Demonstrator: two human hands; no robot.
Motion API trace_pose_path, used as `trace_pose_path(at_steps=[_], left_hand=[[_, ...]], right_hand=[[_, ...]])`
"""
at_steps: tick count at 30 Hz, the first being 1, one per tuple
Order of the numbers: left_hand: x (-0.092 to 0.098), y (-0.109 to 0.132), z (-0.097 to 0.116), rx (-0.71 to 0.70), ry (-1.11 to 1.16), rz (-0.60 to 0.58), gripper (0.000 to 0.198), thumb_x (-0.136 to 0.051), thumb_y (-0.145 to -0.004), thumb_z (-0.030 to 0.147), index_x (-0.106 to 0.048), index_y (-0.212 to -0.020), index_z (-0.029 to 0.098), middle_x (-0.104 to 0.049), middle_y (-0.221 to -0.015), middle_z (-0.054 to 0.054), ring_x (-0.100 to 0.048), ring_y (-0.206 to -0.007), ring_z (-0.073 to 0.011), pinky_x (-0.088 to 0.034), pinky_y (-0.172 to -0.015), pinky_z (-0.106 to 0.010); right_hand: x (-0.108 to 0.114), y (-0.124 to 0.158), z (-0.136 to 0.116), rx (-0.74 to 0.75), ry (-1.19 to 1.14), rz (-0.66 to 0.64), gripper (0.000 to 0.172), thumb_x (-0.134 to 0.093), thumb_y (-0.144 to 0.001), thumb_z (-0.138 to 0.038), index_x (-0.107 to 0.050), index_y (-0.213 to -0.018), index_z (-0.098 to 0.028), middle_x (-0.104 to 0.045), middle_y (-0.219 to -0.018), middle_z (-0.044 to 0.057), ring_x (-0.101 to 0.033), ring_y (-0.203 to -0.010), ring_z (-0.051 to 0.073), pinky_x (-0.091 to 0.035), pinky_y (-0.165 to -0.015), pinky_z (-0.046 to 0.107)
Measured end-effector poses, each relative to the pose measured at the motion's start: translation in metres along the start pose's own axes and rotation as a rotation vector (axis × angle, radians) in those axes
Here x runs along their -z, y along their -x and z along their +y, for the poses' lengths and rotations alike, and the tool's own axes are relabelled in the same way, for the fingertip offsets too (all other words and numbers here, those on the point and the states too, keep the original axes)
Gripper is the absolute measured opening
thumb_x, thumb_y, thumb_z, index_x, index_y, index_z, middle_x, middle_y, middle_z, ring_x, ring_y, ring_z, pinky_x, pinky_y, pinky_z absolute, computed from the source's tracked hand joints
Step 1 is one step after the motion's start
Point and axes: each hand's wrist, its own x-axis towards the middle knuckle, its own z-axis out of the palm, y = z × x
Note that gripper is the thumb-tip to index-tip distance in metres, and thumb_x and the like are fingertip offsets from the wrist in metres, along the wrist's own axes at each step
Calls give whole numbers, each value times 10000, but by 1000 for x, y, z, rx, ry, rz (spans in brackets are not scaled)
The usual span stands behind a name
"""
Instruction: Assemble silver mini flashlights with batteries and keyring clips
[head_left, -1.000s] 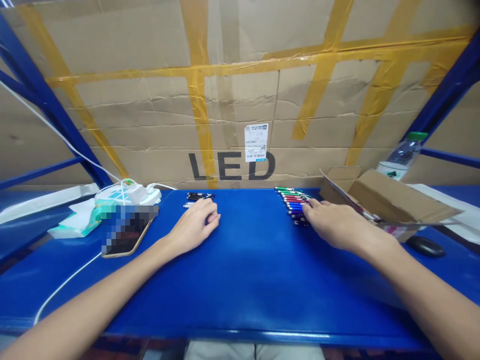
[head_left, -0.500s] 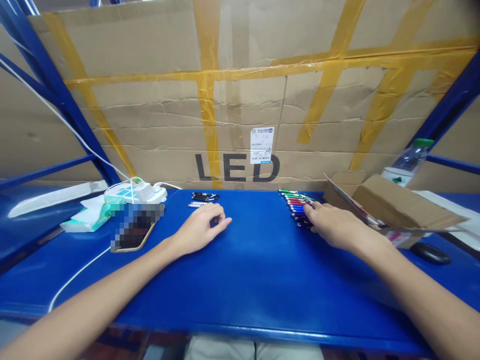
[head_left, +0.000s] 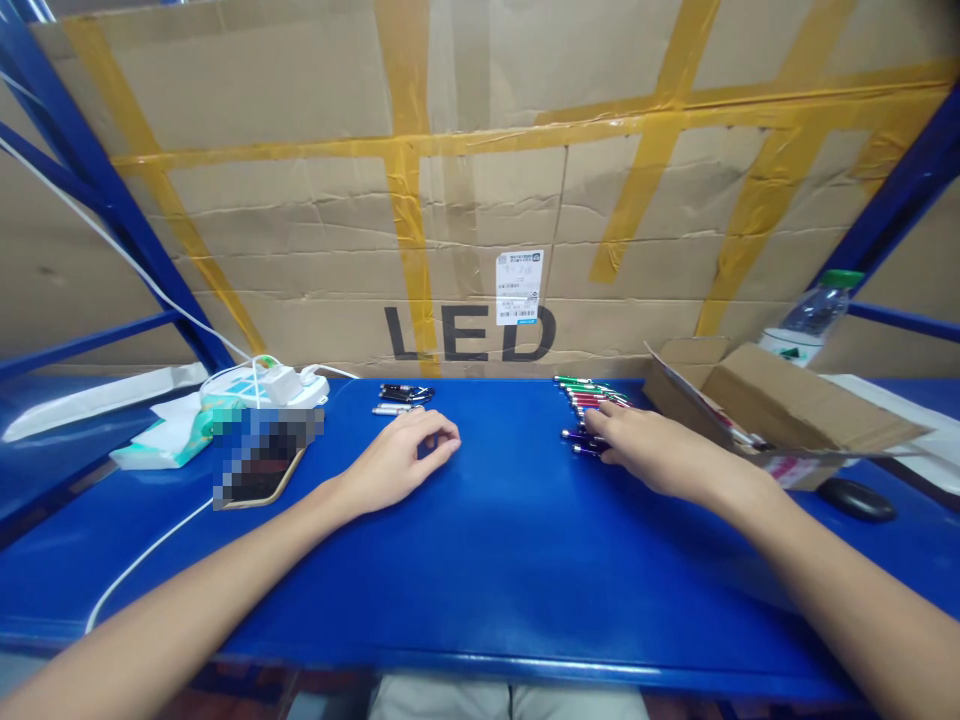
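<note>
My left hand (head_left: 401,455) rests on the blue tabletop, its fingers loosely curled in and the thumb close to the index finger. Nothing shows between them. Just behind it lie silver pen-like tubes (head_left: 390,409) and black ones (head_left: 401,392) with cord loops, the silver ends partly hidden by the hand. On the right, my right hand (head_left: 645,440) has its fingers closed over dark blue pens (head_left: 581,437), whose tips stick out to the left. Beyond the fingers, green pens (head_left: 574,382) and red pens (head_left: 581,398) lie side by side in a row, partly covered.
An open cardboard box (head_left: 795,410) stands right of the pens, with a black mouse (head_left: 856,499) before it and a bottle (head_left: 806,320) behind. At left are a phone (head_left: 262,470), a tissue pack (head_left: 161,440) and a power strip (head_left: 311,390). A large carton (head_left: 330,250) forms the back.
My right hand has shifted a little left, and the dark blue pens under it have slid left out of line with the row. The left hand looks unchanged.
</note>
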Motion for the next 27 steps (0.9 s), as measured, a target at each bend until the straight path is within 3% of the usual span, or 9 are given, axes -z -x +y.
trace_pose_path(at_steps=[4,9,19,27], left_hand=[[0,0,0,-2,9,-8,262,-537,-1117,423,-711,-1078,231,-747,-1014,-46,-652,-914,-218,-506,-872,-365],[1,1,-1,-3,9,-25,248,-544,-1117,413,-715,-1123,234,-746,-1046,-51,-653,-943,-222,-507,-875,-366],[0,2,-5,54,30,-47,218,-588,-1088,447,-647,-1131,242,-733,-1061,-49,-683,-965,-228,-543,-861,-352],[2,3,-3,-14,-67,-165,263,-568,-1115,438,-664,-1282,259,-696,-1290,-88,-648,-1212,-283,-498,-1098,-456]], right_hand=[[3,-2,-7,118,-62,36,186,-575,-993,-110,-658,-1150,-164,-692,-1298,215,-695,-1155,346,-544,-952,427],[5,-3,-15,209,-119,64,159,-523,-1020,-96,-604,-1119,-191,-660,-1187,151,-672,-1031,296,-513,-873,393],[7,-6,-8,131,-88,43,32,-613,-1007,-216,-582,-1014,-212,-682,-1145,146,-675,-1030,316,-524,-864,413],[12,-3,-19,237,-219,36,89,-567,-1000,-135,-570,-996,-224,-663,-1090,108,-652,-955,270,-500,-812,352]])
